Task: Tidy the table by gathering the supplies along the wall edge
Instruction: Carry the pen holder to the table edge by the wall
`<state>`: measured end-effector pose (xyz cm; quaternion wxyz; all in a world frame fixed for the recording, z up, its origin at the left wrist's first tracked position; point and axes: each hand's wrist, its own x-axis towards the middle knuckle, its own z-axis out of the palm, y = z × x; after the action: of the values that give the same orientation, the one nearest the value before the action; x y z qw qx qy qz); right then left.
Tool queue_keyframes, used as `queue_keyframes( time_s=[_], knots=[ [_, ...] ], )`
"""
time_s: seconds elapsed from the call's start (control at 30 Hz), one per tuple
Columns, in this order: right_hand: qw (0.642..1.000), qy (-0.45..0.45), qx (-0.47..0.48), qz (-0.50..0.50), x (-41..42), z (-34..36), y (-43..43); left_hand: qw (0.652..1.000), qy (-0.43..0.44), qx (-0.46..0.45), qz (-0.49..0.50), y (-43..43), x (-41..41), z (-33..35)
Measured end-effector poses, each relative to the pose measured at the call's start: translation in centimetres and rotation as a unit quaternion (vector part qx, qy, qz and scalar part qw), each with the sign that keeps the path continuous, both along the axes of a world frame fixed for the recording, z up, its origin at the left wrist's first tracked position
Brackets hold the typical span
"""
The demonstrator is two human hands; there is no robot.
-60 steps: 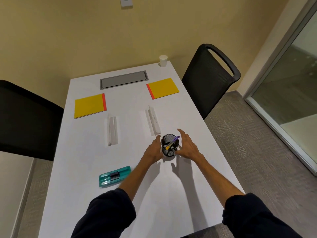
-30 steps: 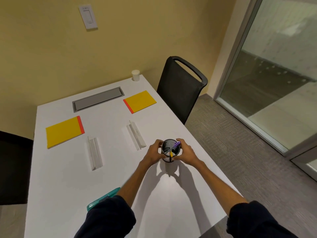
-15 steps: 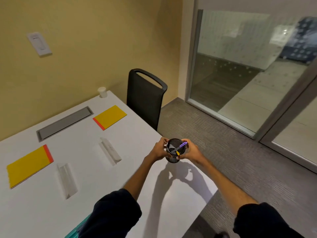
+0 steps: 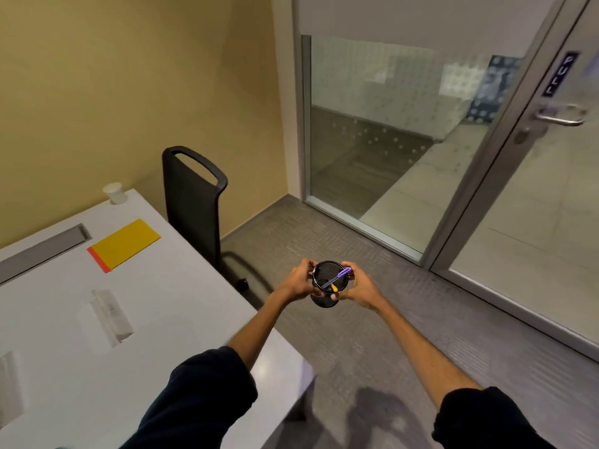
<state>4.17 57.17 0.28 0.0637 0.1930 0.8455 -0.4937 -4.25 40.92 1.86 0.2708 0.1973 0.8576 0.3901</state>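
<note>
A: Where's the mesh pen cup (image 4: 325, 291)?

B: Up in the air, off the bench (image 4: 168, 306), out past its right edge and over the carpet (image 4: 372, 335).

A: Held how?

B: Clasped from both sides. Left hand (image 4: 296, 281) with fingers (image 4: 306, 264) curled on the left wall, right hand (image 4: 359, 286) wrapped round the right wall. Upright, rim between the fingertips.

A: Inside?

B: Purple pen (image 4: 340, 275) leaning across, a yellow tip beside it.

A: Left on the bench?

B: Yellow notepad (image 4: 124, 243), white paper cup (image 4: 115, 193) at the wall corner.
</note>
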Motion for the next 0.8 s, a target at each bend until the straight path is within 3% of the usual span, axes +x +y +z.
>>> queue_keyframes(
  time_s=[0.47,0.8],
  knots=[
    [1.000,-0.003,0.012,-0.017,-0.2,-0.5,17.3,0.999,-0.005,-0.008,-0.041,17.0,-1.2,-1.0],
    [1.000,-0.008,0.004,-0.013,-12.7,-2.7,25.0,0.999,0.010,-0.040,-0.035,25.2,-12.4,-2.8]
  ],
)
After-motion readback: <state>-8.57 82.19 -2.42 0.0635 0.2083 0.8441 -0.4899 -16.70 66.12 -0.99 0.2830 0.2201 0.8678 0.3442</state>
